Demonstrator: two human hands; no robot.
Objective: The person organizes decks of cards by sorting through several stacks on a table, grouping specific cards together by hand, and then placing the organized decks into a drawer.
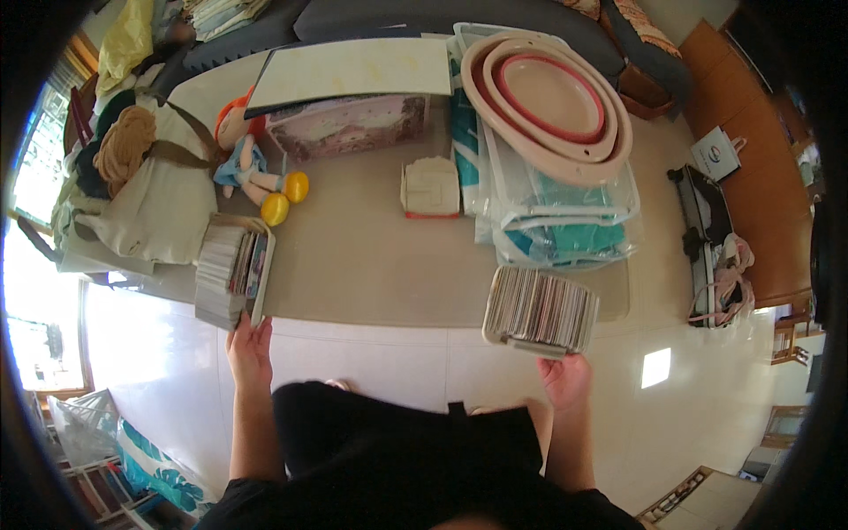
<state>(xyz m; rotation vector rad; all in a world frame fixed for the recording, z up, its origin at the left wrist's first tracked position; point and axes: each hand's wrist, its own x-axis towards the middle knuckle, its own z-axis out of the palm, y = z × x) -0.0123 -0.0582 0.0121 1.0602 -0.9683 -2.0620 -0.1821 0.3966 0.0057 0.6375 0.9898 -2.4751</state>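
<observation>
On the left, my left hand (250, 348) touches the near end of a light plastic bin (265, 278) with its fingertips. White-edged cards (218, 265) and several colourful ones stand on edge in it. My right hand (566, 381) is at the near side of a second bin (489, 324), its fingers partly hidden under the rim. That bin is packed with a row of thin cards (540, 308) on edge and overlaps the table's front edge. Whether either hand grips its bin cannot be told. A small cream cardboard box (430, 187) stands farther back on the table (358, 265).
Nested pink basins (550, 99) lie on plastic-wrapped packages (563, 238) at the back right. A flat white board (351, 69) rests over a pink patterned box (351, 126). A red-haired doll (245, 162) and a cream cloth bag (172, 212) are at the left. An open suitcase (705, 212) stands right.
</observation>
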